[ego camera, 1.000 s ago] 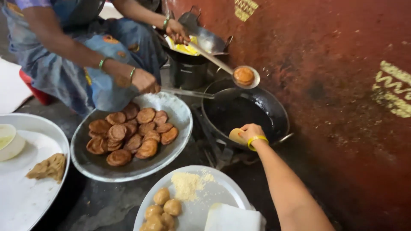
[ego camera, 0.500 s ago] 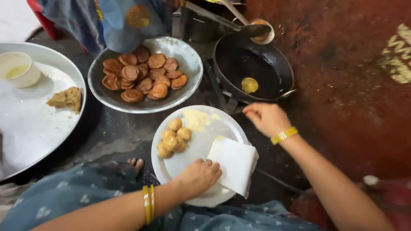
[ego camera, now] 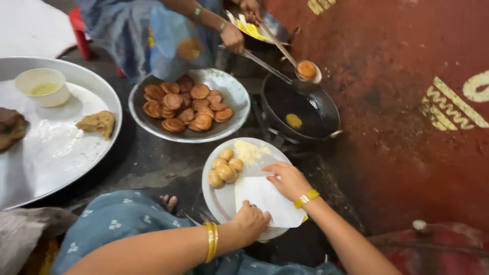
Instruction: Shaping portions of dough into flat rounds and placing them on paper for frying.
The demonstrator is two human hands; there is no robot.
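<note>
Now, head view: both hands are on the white sheet (ego camera: 267, 201) lying over the steel plate (ego camera: 216, 196), left hand (ego camera: 249, 221) pressing its near edge, right hand (ego camera: 288, 179) flat on top, dough balls (ego camera: 225, 166) just beside; next probably calls for lifting one ball, though what's beneath the sheet is hidden

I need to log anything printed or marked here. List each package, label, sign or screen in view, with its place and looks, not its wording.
Painted marking: on the red floor at the right edge, pale yellow strokes and part of a rounded shape, cut off by the frame.
Second painted marking: top edge on the same red floor, small yellow strokes.
White sheet: blank, on the round plate under both hands.
No packages or screens.
</note>
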